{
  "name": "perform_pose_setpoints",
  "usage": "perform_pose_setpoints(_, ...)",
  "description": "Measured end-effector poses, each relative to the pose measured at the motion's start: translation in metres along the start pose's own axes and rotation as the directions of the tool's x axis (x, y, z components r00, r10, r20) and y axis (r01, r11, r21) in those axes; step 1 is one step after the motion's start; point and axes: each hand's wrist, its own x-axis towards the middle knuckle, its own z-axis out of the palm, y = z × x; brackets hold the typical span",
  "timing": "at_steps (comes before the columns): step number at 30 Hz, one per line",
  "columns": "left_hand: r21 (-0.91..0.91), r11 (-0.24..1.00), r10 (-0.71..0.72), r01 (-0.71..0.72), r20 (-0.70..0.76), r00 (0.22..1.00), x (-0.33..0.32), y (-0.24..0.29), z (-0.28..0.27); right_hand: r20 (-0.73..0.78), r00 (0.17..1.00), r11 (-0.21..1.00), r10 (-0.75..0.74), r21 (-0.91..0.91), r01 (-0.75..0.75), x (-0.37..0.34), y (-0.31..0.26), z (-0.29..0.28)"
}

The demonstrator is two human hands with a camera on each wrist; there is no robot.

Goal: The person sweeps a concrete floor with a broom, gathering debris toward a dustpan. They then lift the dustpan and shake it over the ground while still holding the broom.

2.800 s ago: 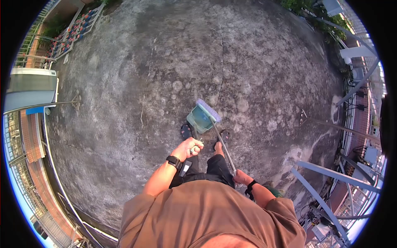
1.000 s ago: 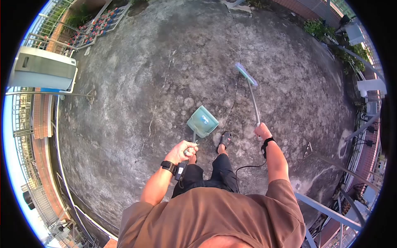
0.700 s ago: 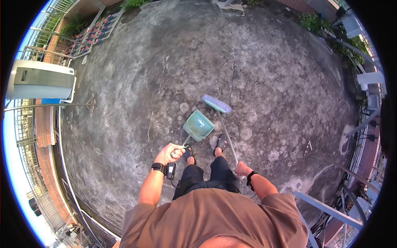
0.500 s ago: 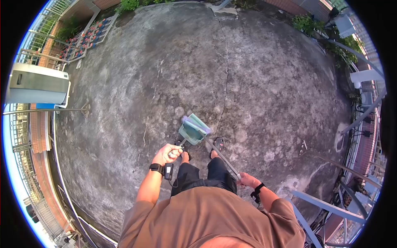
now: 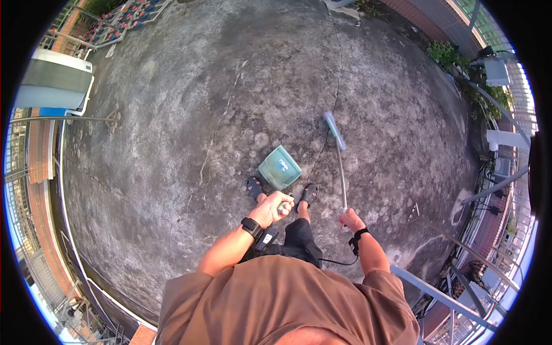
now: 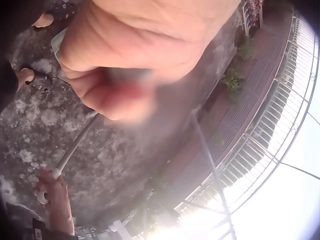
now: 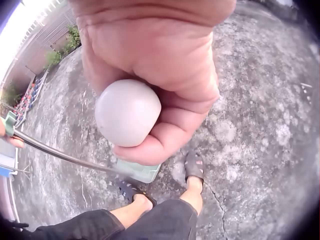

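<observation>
My left hand grips the upper end of a dustpan's handle, mostly hidden under the hand in the head view. The pale green dustpan is low in front of my feet, its wide mouth facing forward. My right hand holds a broom near the top of its grey handle. The brush head, with light purple bristles, is over the concrete ahead and right of the dustpan, apart from it. In the right wrist view, the handle's rounded white end sticks out of the curled fingers, and the dustpan's metal handle shows at left.
Two sandalled feet stand just behind the dustpan on stained, cracked concrete. A grey metal frame stands close at the right. A large pale box-like unit is at the left edge, and plants grow at the far right.
The broom head swings in over the dustpan, then back out forward and right. The right hand moves forward. My left hand moves right, and the dustpan shifts slightly right and forward.
</observation>
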Motion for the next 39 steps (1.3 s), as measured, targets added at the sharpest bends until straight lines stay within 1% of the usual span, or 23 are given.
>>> perform_pose_setpoints(1,0.039,0.999,-0.019,0.018,0.017,1.0,0.005,-0.003,-0.011,0.062,0.998,1.0,0.013,-0.024,-0.011,0.005,0.003,0.023)
perform_pose_setpoints(2,0.032,0.999,0.025,-0.023,-0.06,0.998,-0.002,-0.005,-0.003,0.058,0.996,0.995,0.069,-0.07,-0.065,0.009,0.011,0.047)
perform_pose_setpoints(3,0.026,0.997,0.07,-0.068,-0.131,0.989,-0.007,-0.005,0.007,0.171,0.983,0.997,0.06,-0.059,-0.05,-0.001,0.006,0.063)
perform_pose_setpoints(4,0.009,0.997,0.076,-0.076,-0.118,0.99,-0.005,-0.004,0.003,0.201,0.974,0.994,0.107,0.012,-0.112,-0.016,0.0,0.08)
perform_pose_setpoints(5,-0.018,0.998,0.062,-0.065,-0.122,0.991,0.001,-0.006,-0.005,0.235,0.965,0.992,0.113,-0.084,-0.096,-0.031,-0.006,0.09)
perform_pose_setpoints(6,-0.043,0.998,0.048,-0.053,-0.125,0.991,0.005,-0.007,-0.01,0.301,0.951,0.998,0.067,-0.026,-0.062,-0.042,0.002,0.098)
perform_pose_setpoints(7,-0.056,0.997,0.051,-0.057,-0.111,0.993,0.004,-0.005,-0.013,0.365,0.92,0.971,0.146,0.123,-0.203,-0.062,-0.008,0.096)
perform_pose_setpoints(10,-0.058,0.997,0.06,-0.056,0.068,0.996,0.001,0.008,-0.022,0.353,0.93,0.99,0.101,0.06,-0.13,-0.083,-0.009,0.079)
perform_pose_setpoints(12,-0.068,0.998,0.02,-0.018,0.036,0.999,-0.012,0.021,-0.015,0.325,0.942,0.93,0.08,0.315,-0.188,-0.118,-0.051,0.051)
perform_pose_setpoints(13,-0.072,0.997,-0.032,0.031,-0.008,0.999,-0.018,0.026,-0.013,0.317,0.945,0.936,0.081,0.303,-0.181,-0.119,-0.054,0.044)
perform_pose_setpoints(15,-0.053,0.998,-0.039,0.044,0.088,0.995,-0.025,0.031,-0.02,0.288,0.953,0.934,0.095,0.306,-0.185,-0.119,-0.059,0.032)
perform_pose_setpoints(18,-0.085,0.994,-0.059,0.072,0.14,0.988,-0.021,0.041,-0.036,0.177,0.983,0.984,0.046,0.161,-0.075,-0.104,-0.083,0.004)
perform_pose_setpoints(19,-0.092,0.994,-0.045,0.058,0.139,0.989,-0.022,0.044,-0.037,0.117,0.993,0.996,0.013,0.087,-0.023,-0.094,-0.099,-0.006)
perform_pose_setpoints(22,-0.246,0.969,0.049,-0.02,0.113,0.992,-0.039,0.048,-0.025,0.055,0.989,0.987,-0.139,0.092,0.134,-0.034,-0.117,-0.048)
perform_pose_setpoints(27,-0.254,0.966,0.071,-0.056,0.049,0.996,-0.034,0.059,-0.019,-0.019,0.959,0.958,-0.284,0.032,0.284,0.076,-0.183,-0.126)
perform_pose_setpoints(31,-0.334,0.941,0.056,-0.06,-0.021,0.998,-0.025,0.063,-0.014,0.009,0.959,0.958,-0.284,-0.023,0.284,0.151,-0.226,-0.154)
perform_pose_setpoints(33,-0.37,0.929,0.031,-0.022,0.019,0.999,-0.02,0.067,-0.016,0.011,0.967,0.966,-0.256,-0.039,0.256,0.188,-0.21,-0.147)
perform_pose_setpoints(34,-0.378,0.926,0.015,-0.008,0.015,1.0,-0.022,0.07,-0.013,0.302,0.797,0.567,-0.523,-0.575,0.59,0.232,-0.177,-0.137)
perform_pose_setpoints(35,-0.38,0.925,0.004,-0.002,0.006,1.0,-0.025,0.072,-0.012,0.67,0.57,-0.169,-0.476,-0.706,0.688,0.253,-0.154,-0.13)
perform_pose_setpoints(36,-0.353,0.935,0.037,-0.042,-0.021,0.999,-0.028,0.074,-0.01,0.422,0.827,0.323,-0.371,-0.777,0.541,0.215,-0.159,-0.111)
perform_pose_setpoints(37,-0.323,0.943,0.074,-0.084,-0.041,0.996,-0.032,0.076,-0.007,0.196,0.974,0.71,-0.11,-0.671,0.215,0.16,-0.165,-0.092)
perform_pose_setpoints(38,-0.323,0.939,0.101,-0.122,-0.08,0.992,-0.039,0.079,0.001,0.138,0.99,0.904,0.022,-0.425,0.039,0.183,-0.107,-0.069)
perform_pose_setpoints(39,-0.319,0.94,0.107,-0.124,-0.069,0.992,-0.04,0.083,-0.001,0.18,0.983,0.849,-0.031,-0.514,0.121,0.162,-0.085,-0.053)
